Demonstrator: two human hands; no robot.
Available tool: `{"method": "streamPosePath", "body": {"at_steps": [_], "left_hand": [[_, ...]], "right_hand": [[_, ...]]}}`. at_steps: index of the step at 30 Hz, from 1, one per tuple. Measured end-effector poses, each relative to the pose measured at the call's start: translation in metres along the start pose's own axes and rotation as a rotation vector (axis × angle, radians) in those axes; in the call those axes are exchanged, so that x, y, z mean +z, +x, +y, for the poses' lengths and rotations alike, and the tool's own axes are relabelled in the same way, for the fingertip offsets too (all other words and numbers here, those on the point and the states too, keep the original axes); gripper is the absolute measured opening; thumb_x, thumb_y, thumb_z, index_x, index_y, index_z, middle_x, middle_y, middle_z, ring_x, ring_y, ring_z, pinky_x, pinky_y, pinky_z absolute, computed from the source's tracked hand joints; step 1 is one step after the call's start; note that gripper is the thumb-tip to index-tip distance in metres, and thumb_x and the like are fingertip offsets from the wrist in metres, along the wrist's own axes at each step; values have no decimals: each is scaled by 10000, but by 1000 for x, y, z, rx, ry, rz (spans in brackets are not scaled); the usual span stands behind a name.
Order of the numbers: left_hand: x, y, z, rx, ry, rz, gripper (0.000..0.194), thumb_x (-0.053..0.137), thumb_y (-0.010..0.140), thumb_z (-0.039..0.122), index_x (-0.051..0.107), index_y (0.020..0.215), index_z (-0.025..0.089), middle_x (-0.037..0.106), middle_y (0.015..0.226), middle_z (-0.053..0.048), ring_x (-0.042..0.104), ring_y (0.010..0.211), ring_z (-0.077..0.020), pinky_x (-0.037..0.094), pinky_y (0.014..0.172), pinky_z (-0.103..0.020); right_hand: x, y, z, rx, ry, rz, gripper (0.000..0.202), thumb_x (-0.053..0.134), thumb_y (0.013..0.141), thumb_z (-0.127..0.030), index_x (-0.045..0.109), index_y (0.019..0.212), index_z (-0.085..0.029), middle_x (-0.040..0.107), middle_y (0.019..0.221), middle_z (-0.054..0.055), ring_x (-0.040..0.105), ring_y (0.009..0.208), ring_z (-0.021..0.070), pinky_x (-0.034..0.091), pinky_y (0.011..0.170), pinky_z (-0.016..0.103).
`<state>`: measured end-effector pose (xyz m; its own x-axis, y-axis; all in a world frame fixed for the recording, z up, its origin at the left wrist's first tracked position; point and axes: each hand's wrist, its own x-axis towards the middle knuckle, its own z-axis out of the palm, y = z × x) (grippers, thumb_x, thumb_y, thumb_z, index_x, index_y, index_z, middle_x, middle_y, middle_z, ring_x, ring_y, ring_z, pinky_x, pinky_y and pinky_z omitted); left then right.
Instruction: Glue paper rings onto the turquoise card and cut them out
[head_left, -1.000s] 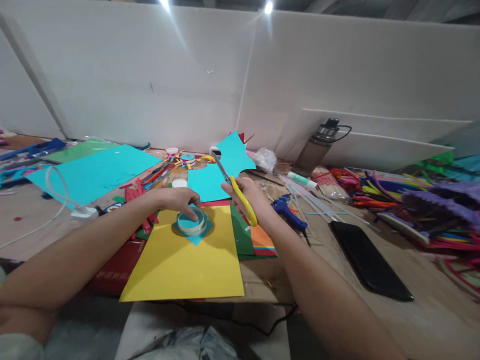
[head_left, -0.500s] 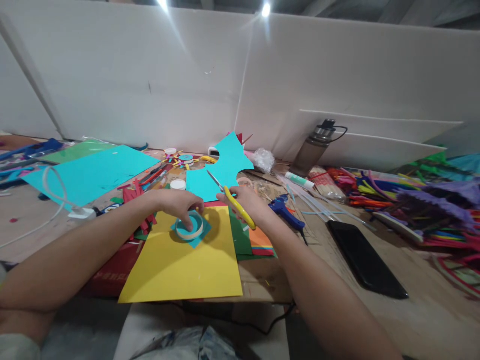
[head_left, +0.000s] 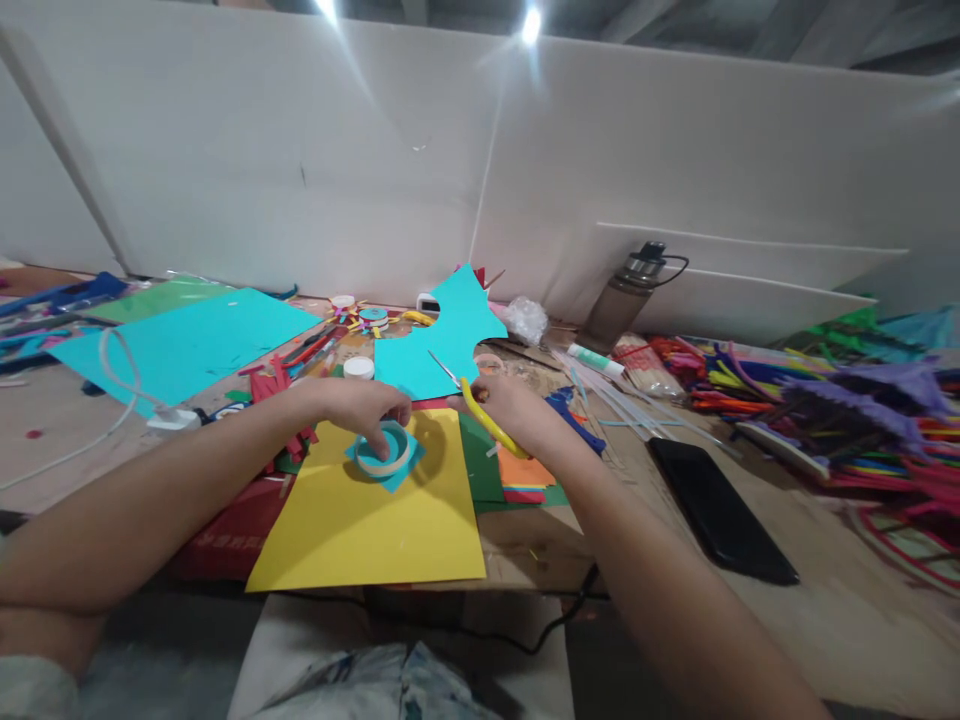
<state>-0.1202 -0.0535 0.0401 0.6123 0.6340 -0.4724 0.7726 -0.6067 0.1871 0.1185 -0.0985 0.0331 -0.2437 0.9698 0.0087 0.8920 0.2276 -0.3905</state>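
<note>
On a yellow sheet (head_left: 375, 540) rests a small blue paper piece (head_left: 393, 484), and a thin cream ring (head_left: 402, 468) stands on top of it. My left hand (head_left: 364, 408) is closed on this ring, its thumb reaching inside and its fingers bent at the far rim. In my right hand (head_left: 510, 405) are yellow-handled scissors (head_left: 491, 420), blades pointing up and left, away from the paper. Just behind the hands lies a blue sheet (head_left: 431, 360) with curved cut-outs. A white lid (head_left: 358, 369) sits beyond my left hand.
To the right are a blue glue gun (head_left: 576, 420), a black phone (head_left: 720, 510), a glue stick (head_left: 596, 361) and a dark bottle (head_left: 621, 300). Colourful pipe cleaners (head_left: 735, 385) pile up farther right. At left lie a large blue sheet (head_left: 187, 345) and a white cable (head_left: 90, 450).
The scissors have shifted slightly right and down with my right hand. My left hand stays at the cream ring, and the view has tilted a little.
</note>
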Motion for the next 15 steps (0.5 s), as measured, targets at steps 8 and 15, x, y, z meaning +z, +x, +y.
{"method": "streamPosePath", "body": {"at_steps": [8, 15], "left_hand": [[0, 3, -6, 13, -11, -31, 570, 770, 639, 527, 641, 1094, 209, 691, 1067, -55, 607, 897, -231, 384, 652, -270], [-1, 4, -5, 27, 0, -31, 563, 769, 609, 560, 614, 1011, 198, 682, 1016, -72, 587, 845, -235, 362, 626, -278]], "right_hand": [[3, -42, 8, 40, -164, -84, 404, 651, 859, -489, 720, 1118, -188, 758, 1079, 138, 706, 963, 290, 433, 690, 295], [7, -64, 2, 19, -238, -142, 335, 605, 865, -344, 718, 1143, -195, 764, 1040, 142, 713, 928, 278, 418, 672, 296]]}}
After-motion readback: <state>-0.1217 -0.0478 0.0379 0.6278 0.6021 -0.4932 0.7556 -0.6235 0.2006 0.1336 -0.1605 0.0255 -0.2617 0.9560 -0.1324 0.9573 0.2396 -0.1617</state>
